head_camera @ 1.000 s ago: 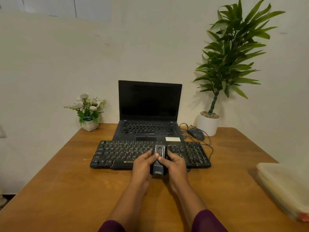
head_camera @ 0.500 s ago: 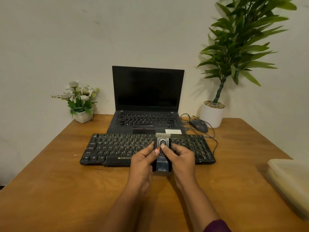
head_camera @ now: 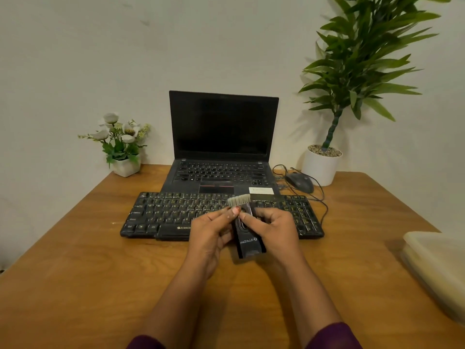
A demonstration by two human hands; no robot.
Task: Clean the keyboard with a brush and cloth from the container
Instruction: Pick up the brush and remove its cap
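Both your hands on brush (head_camera: 249, 244): left hand (head_camera: 212, 231) pinches upper part, right hand (head_camera: 273, 229) grips body. Bristles (head_camera: 239, 199) out, raised over keyboard (head_camera: 171, 212), which lies mid-desk (head_camera: 100, 273) before laptop (head_camera: 222, 152). Container (head_camera: 437, 268) at right edge; cloth not seen. Advice: brush in one hand, steady keyboard with other; sweep along rows toward one edge, light pressure, bristles angled into gaps.

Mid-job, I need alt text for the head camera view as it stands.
A left hand and right hand hold a black brush, pale bristles out, over a black keyboard on a wooden table. Behind: a dark open laptop, a mouse, a flower pot, a tall plant; a translucent container lies at right.
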